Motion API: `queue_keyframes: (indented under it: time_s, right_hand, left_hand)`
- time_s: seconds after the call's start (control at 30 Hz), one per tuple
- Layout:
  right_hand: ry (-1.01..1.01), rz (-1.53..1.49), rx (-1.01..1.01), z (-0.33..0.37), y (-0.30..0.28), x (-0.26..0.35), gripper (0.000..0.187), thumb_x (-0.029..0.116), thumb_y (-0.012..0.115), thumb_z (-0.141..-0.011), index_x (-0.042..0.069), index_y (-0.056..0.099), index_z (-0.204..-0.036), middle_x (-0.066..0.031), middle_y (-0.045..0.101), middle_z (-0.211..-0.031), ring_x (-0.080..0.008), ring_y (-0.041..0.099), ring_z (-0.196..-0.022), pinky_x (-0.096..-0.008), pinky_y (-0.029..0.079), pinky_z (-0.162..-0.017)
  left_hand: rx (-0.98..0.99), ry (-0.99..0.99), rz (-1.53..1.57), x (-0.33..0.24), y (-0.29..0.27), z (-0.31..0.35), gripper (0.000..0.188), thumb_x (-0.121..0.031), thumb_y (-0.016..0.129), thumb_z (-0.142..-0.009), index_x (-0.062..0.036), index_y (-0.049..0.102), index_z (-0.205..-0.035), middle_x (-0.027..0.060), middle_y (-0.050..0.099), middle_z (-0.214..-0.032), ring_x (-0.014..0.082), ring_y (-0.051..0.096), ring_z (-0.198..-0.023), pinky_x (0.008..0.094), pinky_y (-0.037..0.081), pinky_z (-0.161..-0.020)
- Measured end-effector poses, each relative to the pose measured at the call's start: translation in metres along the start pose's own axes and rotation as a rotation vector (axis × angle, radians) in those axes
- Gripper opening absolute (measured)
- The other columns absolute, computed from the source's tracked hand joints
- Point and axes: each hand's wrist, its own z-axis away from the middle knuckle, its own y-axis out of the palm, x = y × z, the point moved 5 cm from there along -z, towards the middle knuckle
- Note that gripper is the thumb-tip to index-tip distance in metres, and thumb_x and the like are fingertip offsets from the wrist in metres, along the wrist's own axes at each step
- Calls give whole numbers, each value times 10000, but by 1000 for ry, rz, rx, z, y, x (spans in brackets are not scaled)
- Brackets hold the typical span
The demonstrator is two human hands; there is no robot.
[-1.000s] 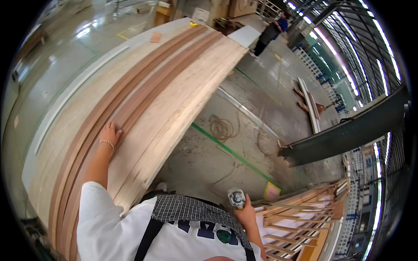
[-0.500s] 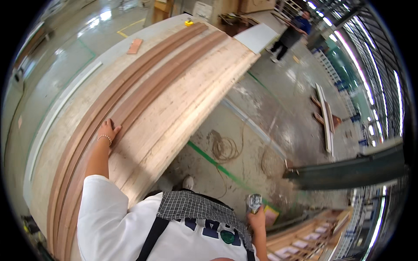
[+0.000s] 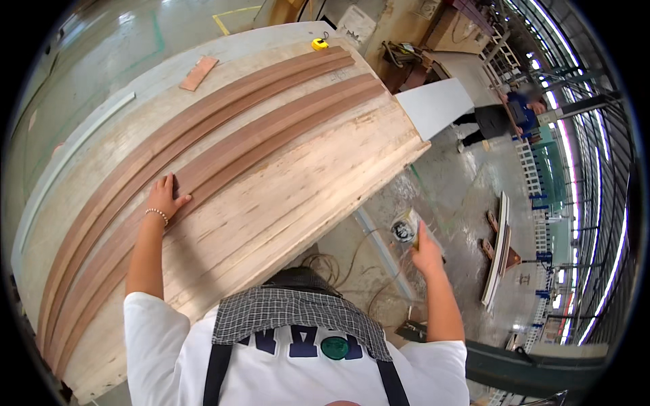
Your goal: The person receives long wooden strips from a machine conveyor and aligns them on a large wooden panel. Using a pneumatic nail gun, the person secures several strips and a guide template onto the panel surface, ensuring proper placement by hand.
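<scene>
My left hand (image 3: 162, 198) lies on the nearer reddish-brown wood strip (image 3: 291, 124), its fingers stretched and thumb apart. Beside it runs a second curved-looking wood strip (image 3: 237, 95), with a narrow gap between the two. Both rest lengthwise on a pale wooden worktable (image 3: 325, 162). Off the table's right side, my right hand (image 3: 428, 256) is wrapped round a small hand-held tool (image 3: 405, 227) with a round, silver-and-dark end. Its exact kind is unclear. That tool is in the air, apart from the wood.
A yellow tape measure (image 3: 319, 44) and a flat wood scrap (image 3: 200, 73) lie toward the far end. A white strip (image 3: 74, 162) lies along the left. Hose coils (image 3: 321, 267) rest on the floor below. Another person (image 3: 508, 116) stands at the far right.
My right hand has risen with the tool from low beside my body toward the table's right side. My left hand remains on the nearer strip. The view has turned.
</scene>
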Motion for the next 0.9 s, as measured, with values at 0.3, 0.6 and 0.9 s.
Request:
queue_keyframes:
  time_s: [0.3,0.6,0.9]
  right_hand:
    - [14,211,-152,-394,-69,-102,825,185,620,-855,51,171,-1533,-243,602,-1228,-400,611,-1075,-484,497,-900]
    - [-104,607,-250,-686,-27,-173,838,153,625,-849,91,170,-1550,-154,633,-1078,-304,649,-966,-436,542,-806]
    - [-130,686,-150,-794,-53,-172,702,166,547,-888,105,245,-1519,-114,642,-1213,-312,646,-1036,-532,463,-903]
  left_hand:
    - [72,-247,-115,-54,3,-52,902,-397,801,-743,-47,376,-1457,197,465,-1405,368,447,-1294,427,384,-1078]
    - [365,-551,-296,-107,2,-73,897,-217,805,-740,-131,324,-1492,86,372,-1526,288,383,-1384,471,347,-1110]
    - [470,-455,-332,-187,15,-168,997,-255,832,-704,-136,265,-1515,71,343,-1544,262,348,-1413,467,313,-1145]
